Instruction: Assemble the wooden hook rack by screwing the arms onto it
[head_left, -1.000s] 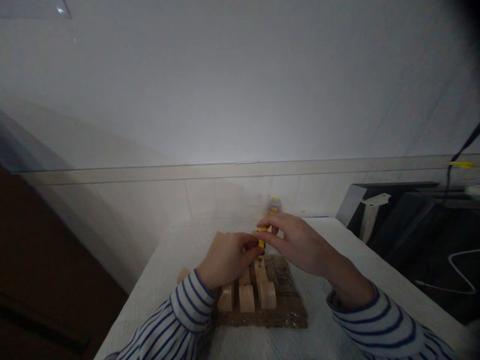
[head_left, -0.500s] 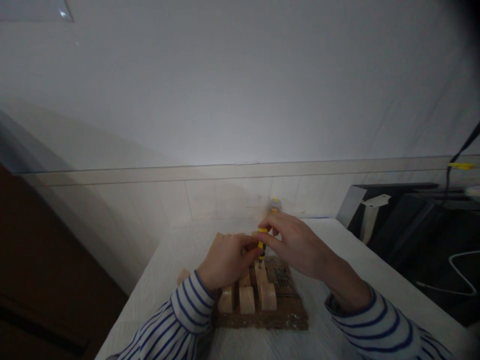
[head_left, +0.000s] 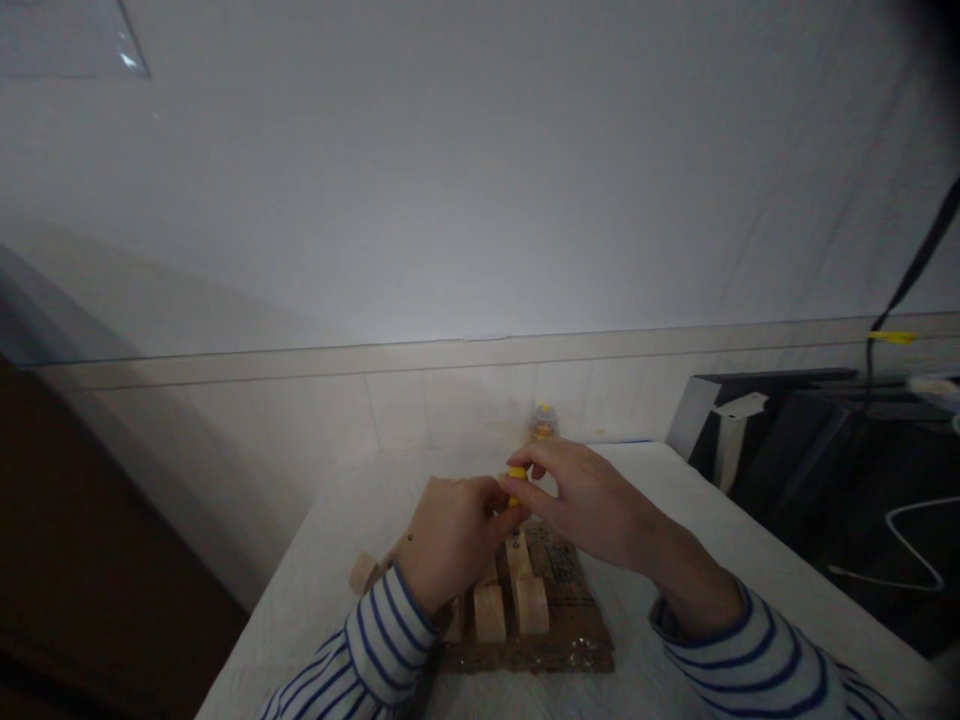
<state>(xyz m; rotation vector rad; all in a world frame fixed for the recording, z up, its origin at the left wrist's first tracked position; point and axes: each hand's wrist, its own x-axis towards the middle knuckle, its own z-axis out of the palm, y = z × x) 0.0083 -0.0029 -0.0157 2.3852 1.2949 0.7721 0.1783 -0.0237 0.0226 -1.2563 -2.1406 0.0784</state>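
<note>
Thumb and fingers of my right hand are closed on the top of a short, upright yellow-and-black tool; its shape resembles a small screwdriver, but the kind is unclear. My left hand pinches it lower down, and its fingers hide the tip. Just below lies a wooden piece with dark marks or holes at its far end. Beside it is a second wooden piece, partly under my left hand. Both rest on a brown cardboard slab wrapped in shiny film.
Another wooden piece lies left of my left wrist. A clear bottle with a yellow top stands at the back of the white table, near the wall. Dark panels and a white cable are on the right.
The camera view has shifted slightly. My hands stay together on the tool; its black lower part, visible before, is now behind my left fingers.
</note>
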